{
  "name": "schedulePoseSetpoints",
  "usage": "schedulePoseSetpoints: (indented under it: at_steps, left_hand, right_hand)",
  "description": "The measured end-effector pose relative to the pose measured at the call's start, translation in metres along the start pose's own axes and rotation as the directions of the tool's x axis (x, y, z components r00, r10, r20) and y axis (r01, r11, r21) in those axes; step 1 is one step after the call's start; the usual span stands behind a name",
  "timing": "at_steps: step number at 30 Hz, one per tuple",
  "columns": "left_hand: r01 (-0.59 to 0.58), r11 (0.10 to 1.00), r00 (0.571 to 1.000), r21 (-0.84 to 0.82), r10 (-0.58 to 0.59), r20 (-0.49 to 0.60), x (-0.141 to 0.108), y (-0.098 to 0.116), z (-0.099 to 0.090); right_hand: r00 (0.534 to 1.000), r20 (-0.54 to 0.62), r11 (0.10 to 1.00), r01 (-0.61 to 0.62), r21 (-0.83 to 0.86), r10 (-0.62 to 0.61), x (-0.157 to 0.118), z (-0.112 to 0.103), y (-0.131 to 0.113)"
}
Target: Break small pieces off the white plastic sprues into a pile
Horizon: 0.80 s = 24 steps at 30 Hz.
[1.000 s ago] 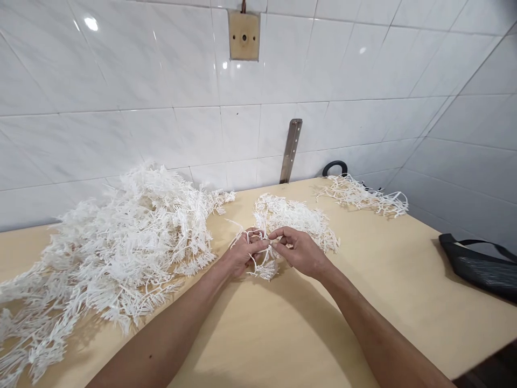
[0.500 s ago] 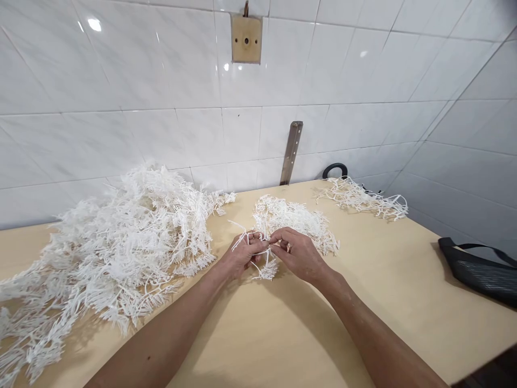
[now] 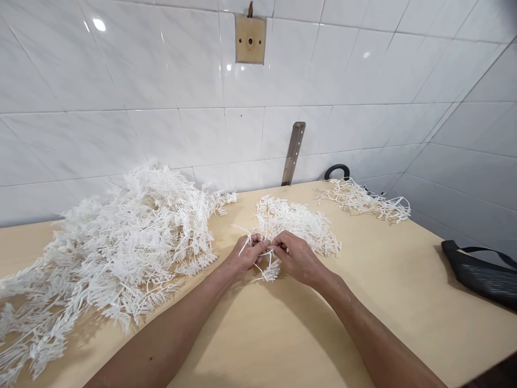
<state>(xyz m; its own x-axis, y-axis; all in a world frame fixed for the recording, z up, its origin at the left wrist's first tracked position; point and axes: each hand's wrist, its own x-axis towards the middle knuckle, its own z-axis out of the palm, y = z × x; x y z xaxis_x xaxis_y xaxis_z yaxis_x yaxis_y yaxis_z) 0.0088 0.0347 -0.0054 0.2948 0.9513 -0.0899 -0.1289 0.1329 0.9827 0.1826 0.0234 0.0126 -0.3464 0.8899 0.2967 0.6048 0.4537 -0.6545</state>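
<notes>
My left hand [image 3: 249, 253] is closed on a white plastic branch [image 3: 270, 271], pinching it between thumb and fingers. Bare stems stick out above that hand, and a feathery tuft hangs below it. Close by, my right hand [image 3: 294, 254] is closed too, its thumb and forefinger pinching at the same branch; exactly what lies between those fingertips is too small to make out. Just behind both hands lies a small heap of short white feathery sprigs [image 3: 299, 223]. To the left spreads a large pile of white feathery branches [image 3: 141, 242].
Bare white stems [image 3: 365, 199] lie at the table's back right, beside a black ring-shaped handle [image 3: 337, 171]. A black bag with a strap [image 3: 480, 275] rests at the right edge. A metal bracket [image 3: 293, 153] stands against the tiled wall [image 3: 161, 137] behind the wooden table [image 3: 250, 334].
The whole view has shifted slightly. Both hands stay together at the branch, with only a small movement of the fingers and stems.
</notes>
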Motion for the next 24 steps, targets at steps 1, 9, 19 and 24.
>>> schedulePoseSetpoints:
  at_steps: [1,9,19,24]
  left_hand:
    - [-0.01,1.0,1.0,0.011,0.011,-0.011,0.001,-0.002,0.0]
    - [-0.012,1.0,0.988,-0.027,0.007,-0.156,0.005,0.001,-0.004]
    - [-0.025,0.994,0.997,-0.103,0.017,-0.076,-0.003,0.008,0.003]
    - [-0.018,0.996,0.997,-0.088,0.011,-0.076,-0.003,0.007,0.002]
  right_hand:
    - [1.0,0.004,1.0,0.0,-0.003,0.0,-0.001,0.002,-0.001]
    - [1.0,0.002,0.993,0.028,0.112,-0.028,-0.002,0.002,-0.015]
    - [0.923,-0.307,0.972,-0.235,0.032,0.233,0.004,-0.006,0.016]
    - [0.935,-0.327,0.989,-0.146,-0.003,0.137,0.004,-0.004,0.012]
